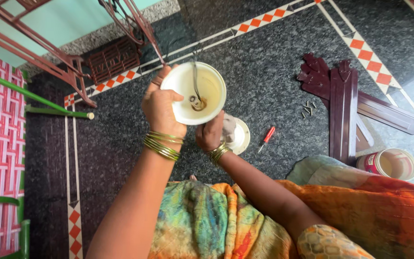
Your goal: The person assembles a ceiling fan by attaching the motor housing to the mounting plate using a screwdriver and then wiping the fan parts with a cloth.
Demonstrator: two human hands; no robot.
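My left hand (pixel 161 108) grips the rim of a cream cup-shaped fan canopy (pixel 206 91), held up with its open side toward me. A metal rod and wires (pixel 196 88) run down into its centre. My right hand (pixel 210 134) holds the cup from underneath, with a grey cloth (pixel 228 127) bunched beside its fingers. Both wrists wear gold bangles. A second cream round cover (pixel 241 136) lies on the floor just behind my right hand.
A red-handled screwdriver (pixel 267 137) lies on the dark speckled floor. Several small screws (pixel 307 109) sit next to maroon fan blades (pixel 343 108). An open plastic tub (pixel 395 164) stands at right. A green-framed woven cot (pixel 1 153) and a red metal stand (pixel 73 62) are at left.
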